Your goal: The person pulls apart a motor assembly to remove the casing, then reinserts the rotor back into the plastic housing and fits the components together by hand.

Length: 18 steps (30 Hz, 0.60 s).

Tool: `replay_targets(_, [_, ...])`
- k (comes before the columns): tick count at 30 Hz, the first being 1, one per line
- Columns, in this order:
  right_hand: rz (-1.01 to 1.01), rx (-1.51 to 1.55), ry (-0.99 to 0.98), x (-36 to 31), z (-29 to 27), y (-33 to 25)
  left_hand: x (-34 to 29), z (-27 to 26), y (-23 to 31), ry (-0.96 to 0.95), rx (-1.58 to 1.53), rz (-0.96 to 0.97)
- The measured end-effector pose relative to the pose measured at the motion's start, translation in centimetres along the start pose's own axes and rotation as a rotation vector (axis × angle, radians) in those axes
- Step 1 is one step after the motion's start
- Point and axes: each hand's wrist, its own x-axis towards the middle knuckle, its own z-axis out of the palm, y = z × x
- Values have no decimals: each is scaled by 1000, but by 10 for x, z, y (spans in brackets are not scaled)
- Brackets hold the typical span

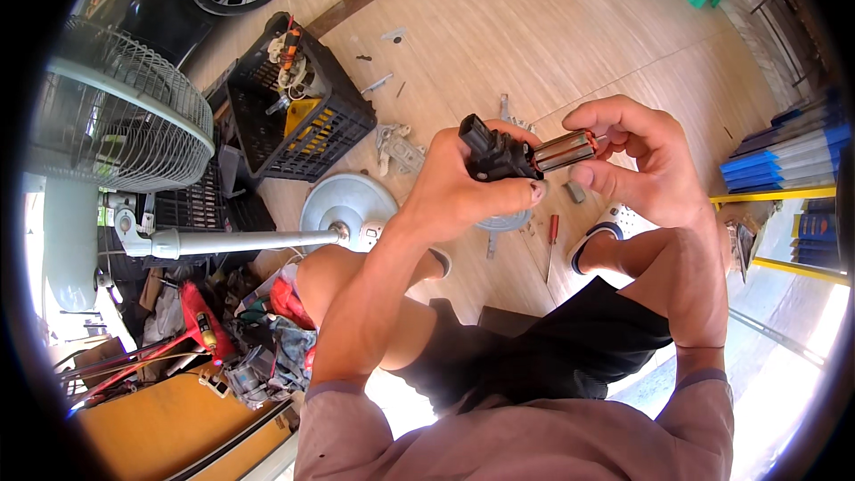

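Above the tiled floor (463, 44), a left hand (456, 183) clasps a black housing (500, 157), its slotted metal rotor (565, 151) pointing rightward — long axis angled slightly away from the body — into the curled right hand (657, 160), nearest the shaft (602, 137), whether pinching I cannot tell.
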Motion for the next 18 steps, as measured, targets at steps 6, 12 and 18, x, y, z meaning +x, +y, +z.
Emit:
replay_targets(6, [120, -29, -30, 0, -3, -3, 0, -1, 0, -8, 11, 2])
replay_targets(12, [224, 73, -47, 3, -3, -2, 0, -1, -1, -1, -9, -5])
replay_targets(18, [39, 110, 22, 1, 4, 5, 0, 0, 1, 2, 3, 3])
